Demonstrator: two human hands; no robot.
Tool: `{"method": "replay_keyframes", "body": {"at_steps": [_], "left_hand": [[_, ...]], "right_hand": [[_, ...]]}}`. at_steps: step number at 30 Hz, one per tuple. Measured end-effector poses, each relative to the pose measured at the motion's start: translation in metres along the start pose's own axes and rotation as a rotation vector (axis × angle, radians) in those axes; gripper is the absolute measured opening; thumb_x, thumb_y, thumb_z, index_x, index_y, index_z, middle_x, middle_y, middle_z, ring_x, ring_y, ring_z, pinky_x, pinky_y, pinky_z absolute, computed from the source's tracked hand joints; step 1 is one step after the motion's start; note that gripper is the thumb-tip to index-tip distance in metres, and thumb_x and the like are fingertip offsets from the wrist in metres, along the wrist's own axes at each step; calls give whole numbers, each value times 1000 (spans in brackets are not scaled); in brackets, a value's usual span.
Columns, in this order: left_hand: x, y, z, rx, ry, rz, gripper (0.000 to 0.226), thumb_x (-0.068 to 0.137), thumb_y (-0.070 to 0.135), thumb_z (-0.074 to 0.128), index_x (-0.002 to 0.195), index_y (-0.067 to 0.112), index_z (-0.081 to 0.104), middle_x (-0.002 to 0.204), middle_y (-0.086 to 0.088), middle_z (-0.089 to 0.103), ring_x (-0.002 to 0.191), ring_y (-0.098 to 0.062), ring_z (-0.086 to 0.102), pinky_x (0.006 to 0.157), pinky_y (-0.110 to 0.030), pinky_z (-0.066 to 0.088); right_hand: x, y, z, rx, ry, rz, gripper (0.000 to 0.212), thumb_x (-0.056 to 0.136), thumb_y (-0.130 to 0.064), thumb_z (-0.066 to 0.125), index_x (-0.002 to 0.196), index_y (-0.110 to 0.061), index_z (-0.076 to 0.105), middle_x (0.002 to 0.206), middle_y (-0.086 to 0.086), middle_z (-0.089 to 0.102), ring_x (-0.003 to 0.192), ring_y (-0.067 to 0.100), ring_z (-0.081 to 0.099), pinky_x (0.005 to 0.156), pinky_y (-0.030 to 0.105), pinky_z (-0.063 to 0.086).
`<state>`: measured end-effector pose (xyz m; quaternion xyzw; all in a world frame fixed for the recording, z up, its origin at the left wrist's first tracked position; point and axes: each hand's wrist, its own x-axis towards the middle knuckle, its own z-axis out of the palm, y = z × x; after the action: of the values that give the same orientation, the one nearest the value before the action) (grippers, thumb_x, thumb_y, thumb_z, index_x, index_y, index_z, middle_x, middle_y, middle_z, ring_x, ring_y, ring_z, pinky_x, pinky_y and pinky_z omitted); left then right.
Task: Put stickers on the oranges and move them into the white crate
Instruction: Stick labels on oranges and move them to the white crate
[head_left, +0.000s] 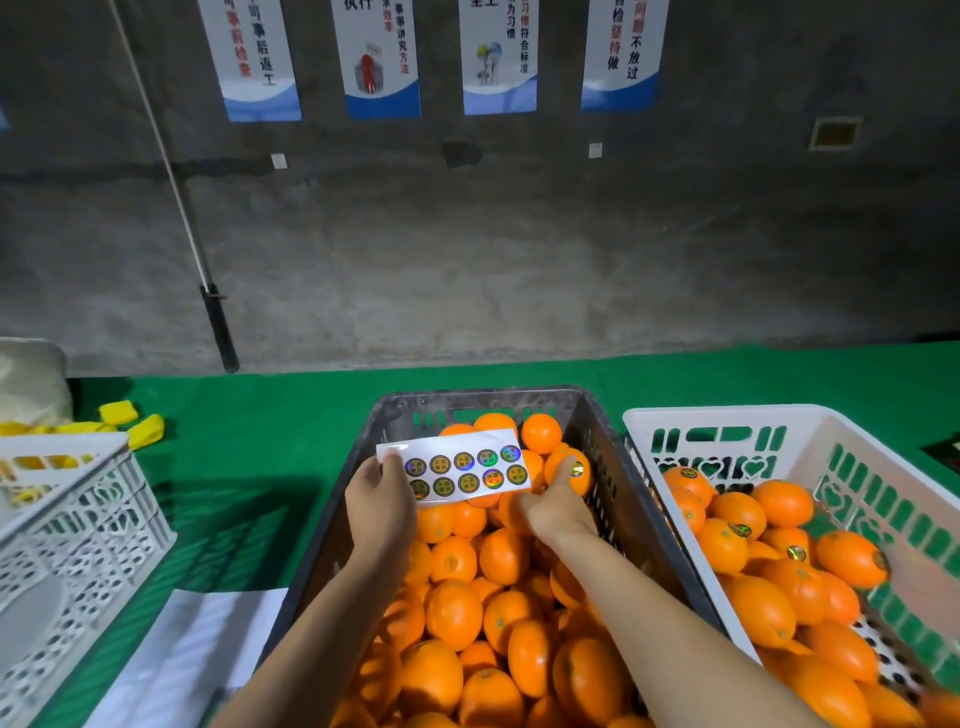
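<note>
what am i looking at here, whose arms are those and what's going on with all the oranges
This is one picture from a camera worn on a person's head, looking forward and down, so the two bare arms are the wearer's own. There is no robot.

The left hand holds a sticker sheet of round shiny labels. The right hand is on an orange that already carries a sticker.

Both hands are over a dark crate full of oranges, standing on a green table. To its right is the white crate, partly filled with oranges, several showing stickers. On the left edge stands another white crate; its contents are hard to see. Posters hang on the wall behind.
</note>
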<state>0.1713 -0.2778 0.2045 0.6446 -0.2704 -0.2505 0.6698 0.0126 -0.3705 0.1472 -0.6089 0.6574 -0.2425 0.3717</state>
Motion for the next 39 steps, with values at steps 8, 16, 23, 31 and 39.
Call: {"method": "replay_keyframes", "body": {"at_steps": [8, 16, 23, 31, 39], "left_hand": [[1, -1, 1, 28, -11, 15, 30, 101, 20, 43, 85, 9, 65, 74, -6, 74, 65, -14, 73, 54, -27, 56], [-1, -4, 0, 41, -42, 30, 33, 102, 22, 44, 80, 7, 63, 72, -9, 73, 64, -18, 73, 50, -23, 51], [-2, -4, 0, 51, -46, 40, 31, 102, 23, 44, 85, 9, 66, 73, -7, 74, 67, -17, 73, 53, -26, 55], [-8, -1, -1, 39, -64, 27, 33, 104, 26, 43, 90, 7, 66, 76, -8, 75, 70, -20, 74, 64, -38, 61], [-6, 4, 0, 15, -67, 12, 35, 105, 28, 42, 92, 6, 65, 80, -9, 75, 72, -22, 74, 68, -40, 61]], "right_hand": [[1, -1, 0, 31, 21, 10, 98, 96, -37, 55, 154, -29, -23, 98, 2, 64, 76, 19, 63, 68, 36, 56], [14, 1, -4, -49, 108, 31, 80, 101, -35, 49, 159, -23, -4, 125, 11, 64, 95, 26, 63, 71, 34, 44], [11, -2, -10, -581, 239, -53, 55, 93, -13, 64, 139, -11, 34, 144, 17, 29, 116, 32, 57, 90, 37, 52], [32, 1, -18, -587, 242, -90, 74, 101, -13, 49, 158, -16, 2, 159, 16, 22, 124, 32, 57, 97, 41, 50], [31, -7, -18, -505, 243, -51, 50, 94, -15, 59, 135, -18, 32, 142, 14, 34, 114, 34, 60, 85, 41, 51]]}}
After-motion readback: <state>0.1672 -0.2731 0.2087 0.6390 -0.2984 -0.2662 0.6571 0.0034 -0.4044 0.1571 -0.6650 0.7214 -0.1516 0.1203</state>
